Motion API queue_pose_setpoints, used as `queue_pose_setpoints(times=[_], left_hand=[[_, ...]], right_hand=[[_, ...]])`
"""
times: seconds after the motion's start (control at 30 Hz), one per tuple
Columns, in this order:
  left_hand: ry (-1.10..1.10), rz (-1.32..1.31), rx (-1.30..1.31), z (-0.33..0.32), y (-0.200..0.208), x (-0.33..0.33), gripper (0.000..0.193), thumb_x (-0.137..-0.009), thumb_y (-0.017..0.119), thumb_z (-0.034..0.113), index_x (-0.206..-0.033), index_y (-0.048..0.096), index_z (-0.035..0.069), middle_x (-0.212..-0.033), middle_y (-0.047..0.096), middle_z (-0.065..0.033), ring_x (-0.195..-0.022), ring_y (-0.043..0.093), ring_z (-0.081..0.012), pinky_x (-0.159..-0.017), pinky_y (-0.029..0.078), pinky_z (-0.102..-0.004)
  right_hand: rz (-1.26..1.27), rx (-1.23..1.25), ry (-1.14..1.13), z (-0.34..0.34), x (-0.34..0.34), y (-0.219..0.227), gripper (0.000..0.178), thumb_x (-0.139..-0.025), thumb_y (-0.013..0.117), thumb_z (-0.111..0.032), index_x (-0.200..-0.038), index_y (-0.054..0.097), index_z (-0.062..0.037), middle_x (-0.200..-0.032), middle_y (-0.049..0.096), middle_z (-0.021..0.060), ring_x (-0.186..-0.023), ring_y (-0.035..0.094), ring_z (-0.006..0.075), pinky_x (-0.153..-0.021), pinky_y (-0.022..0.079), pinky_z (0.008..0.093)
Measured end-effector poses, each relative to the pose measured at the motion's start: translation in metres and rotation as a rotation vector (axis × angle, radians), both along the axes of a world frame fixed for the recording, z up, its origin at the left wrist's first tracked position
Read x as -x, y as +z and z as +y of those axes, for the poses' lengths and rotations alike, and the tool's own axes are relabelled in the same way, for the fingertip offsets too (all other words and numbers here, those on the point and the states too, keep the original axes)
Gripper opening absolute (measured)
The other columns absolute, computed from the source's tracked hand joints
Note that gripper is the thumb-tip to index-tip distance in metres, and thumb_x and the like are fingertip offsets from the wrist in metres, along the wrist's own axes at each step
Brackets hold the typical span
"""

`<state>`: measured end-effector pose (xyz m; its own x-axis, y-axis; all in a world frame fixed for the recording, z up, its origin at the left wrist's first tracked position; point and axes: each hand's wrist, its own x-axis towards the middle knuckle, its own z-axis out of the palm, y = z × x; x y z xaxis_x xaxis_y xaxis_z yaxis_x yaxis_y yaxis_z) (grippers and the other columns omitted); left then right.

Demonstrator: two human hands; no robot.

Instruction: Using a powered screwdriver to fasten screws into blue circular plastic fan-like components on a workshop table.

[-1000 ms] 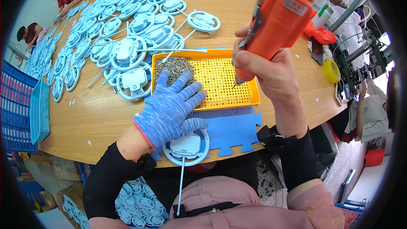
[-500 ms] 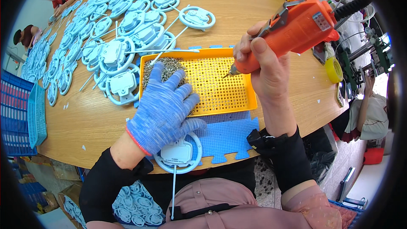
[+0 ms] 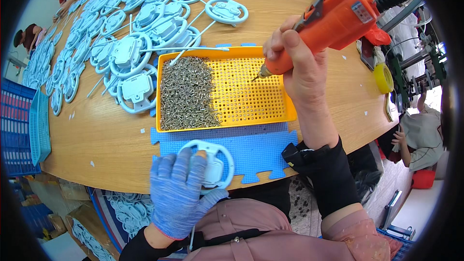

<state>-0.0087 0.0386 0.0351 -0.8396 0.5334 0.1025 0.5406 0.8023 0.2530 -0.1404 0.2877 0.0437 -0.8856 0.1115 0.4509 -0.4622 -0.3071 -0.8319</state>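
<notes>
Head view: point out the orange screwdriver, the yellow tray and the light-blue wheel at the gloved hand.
Orange screwdriver (image 3: pixel 331 25), head view: middle of the housing.
Yellow tray (image 3: pixel 247 52), head view: inner face of the far wall.
Light-blue wheel (image 3: pixel 213 172), head view: raised center plate.

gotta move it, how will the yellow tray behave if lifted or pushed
The yellow tray would probably feel heavier on its left, where the screws are heaped. Loose screws may slide if it tilts. Its low, wide shape suggests little tipping when pushed.
</notes>
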Motion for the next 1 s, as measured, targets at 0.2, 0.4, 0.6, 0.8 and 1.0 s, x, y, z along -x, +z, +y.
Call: queue_pose_setpoints(times=[0.2, 0.4, 0.6, 0.8, 1.0], left_hand=[[-0.144, 0.043, -0.131, 0.009, -0.016, 0.014, 0.074, -0.07, 0.071, 0.051, -0.121, 0.053, 0.0, -0.119, 0.054, -0.021, -0.106, 0.05, -0.0417, -0.089, 0.042, -0.0492], [-0.103, 0.015, -0.322, 0.012, -0.01, 0.015, 0.092, -0.059, 0.078, 0.054, -0.128, 0.048, 0.0, -0.116, 0.055, -0.0204, -0.106, 0.051, -0.0387, -0.092, 0.041, -0.0464], [0.059, 0.058, -0.268, 0.021, -0.013, 0.012, 0.071, -0.061, 0.079, 0.045, -0.114, 0.059, 0.002, -0.11, 0.057, -0.0175, -0.103, 0.053, -0.0353, -0.095, 0.037, -0.0449], [0.058, 0.087, -0.257, 0.022, -0.015, 0.011, 0.061, -0.066, 0.076, 0.045, -0.11, 0.058, 0.007, -0.103, 0.058, -0.0129, -0.097, 0.054, -0.0328, -0.092, 0.036, -0.0443], [0.068, 0.12, -0.268, 0.022, -0.015, 0.008, 0.061, -0.067, 0.074, 0.047, -0.11, 0.058, 0.006, -0.103, 0.058, -0.0132, -0.096, 0.055, -0.032, -0.093, 0.034, -0.0456]], right_hand=[[0.016, -0.013, -0.016, -0.001, -0.005, -0.002, 0.02, -0.089, 0.063, -0.021, -0.1, 0.053, -0.0078, -0.078, 0.055, 0.0033, -0.068, 0.054, 0.0146, -0.068, 0.044, 0.0312], [0.102, -0.047, -0.012, -0.006, -0.039, 0.046, 0.032, -0.088, 0.065, -0.031, -0.105, 0.054, -0.0062, -0.078, 0.055, 0.004, -0.068, 0.054, 0.0141, -0.069, 0.044, 0.0311], [0.021, -0.171, 0.181, -0.047, -0.098, 0.048, 0.052, -0.084, 0.064, -0.049, -0.107, 0.049, -0.0055, -0.074, 0.051, 0.0032, -0.061, 0.051, 0.014, -0.061, 0.043, 0.0299], [-0.028, -0.191, 0.158, -0.065, -0.106, 0.033, 0.05, -0.084, 0.066, -0.046, -0.105, 0.047, -0.0046, -0.076, 0.053, 0.0043, -0.062, 0.052, 0.0146, -0.059, 0.044, 0.0283], [-0.084, -0.157, 0.177, -0.075, -0.107, 0.029, 0.044, -0.085, 0.067, -0.038, -0.104, 0.047, -0.004, -0.074, 0.053, 0.005, -0.062, 0.052, 0.0141, -0.058, 0.044, 0.0276]])
